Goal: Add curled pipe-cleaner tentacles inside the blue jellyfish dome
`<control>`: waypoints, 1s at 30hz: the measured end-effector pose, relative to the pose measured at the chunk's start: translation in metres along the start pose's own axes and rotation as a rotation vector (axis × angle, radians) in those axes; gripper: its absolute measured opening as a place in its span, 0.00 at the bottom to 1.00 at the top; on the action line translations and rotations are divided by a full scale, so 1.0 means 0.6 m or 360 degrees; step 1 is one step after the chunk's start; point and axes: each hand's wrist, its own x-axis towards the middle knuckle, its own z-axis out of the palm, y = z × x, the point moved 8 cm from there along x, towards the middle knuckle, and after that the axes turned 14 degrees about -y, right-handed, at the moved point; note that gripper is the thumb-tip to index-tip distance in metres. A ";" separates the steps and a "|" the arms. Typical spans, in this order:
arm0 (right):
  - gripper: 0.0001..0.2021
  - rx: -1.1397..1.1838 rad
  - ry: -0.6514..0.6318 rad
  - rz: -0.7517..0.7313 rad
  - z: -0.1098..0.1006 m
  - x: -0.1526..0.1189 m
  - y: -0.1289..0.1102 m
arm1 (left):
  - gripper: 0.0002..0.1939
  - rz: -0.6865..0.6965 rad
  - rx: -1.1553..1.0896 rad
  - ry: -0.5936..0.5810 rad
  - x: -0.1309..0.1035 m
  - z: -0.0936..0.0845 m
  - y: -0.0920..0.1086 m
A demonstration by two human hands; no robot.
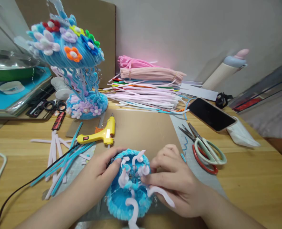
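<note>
A round blue pipe-cleaner piece [114,206] lies before me with its hollow side up, and clear beads sit at its middle. Pale pink curled pipe cleaners [132,211] stick out of the hollow, some standing up, others hanging over the rim. My left hand [100,170] is closed on the upper left of the rim, with the thumb on the inner edge. At the right side, my right hand [175,175] has its fingers bent around a pale pink curl [144,170], one fingertip at its base. The undersides of both hands are hidden.
A yellow glue gun [97,136] with a black cord lies at left, beside cut pipe cleaners [64,168]. Scissors [206,149] and a phone [212,114] lie at right. Behind stand a flowered blue jellyfish model [83,60] and pipe-cleaner bundles [150,74].
</note>
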 end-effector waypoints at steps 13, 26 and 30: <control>0.09 0.0064 -0.0031 0.0011 0.006 0.002 0.003 | 0.17 -0.0002 0.0002 0.0025 0.000 -0.002 0.000; 0.08 0.0079 -0.0051 0.0035 0.005 0.000 0.005 | 0.18 -0.0010 -0.0035 0.0146 0.000 -0.012 -0.002; 0.11 0.0087 -0.0092 0.0042 0.006 0.002 0.003 | 0.17 -0.0056 -0.0115 0.0310 -0.003 -0.028 -0.006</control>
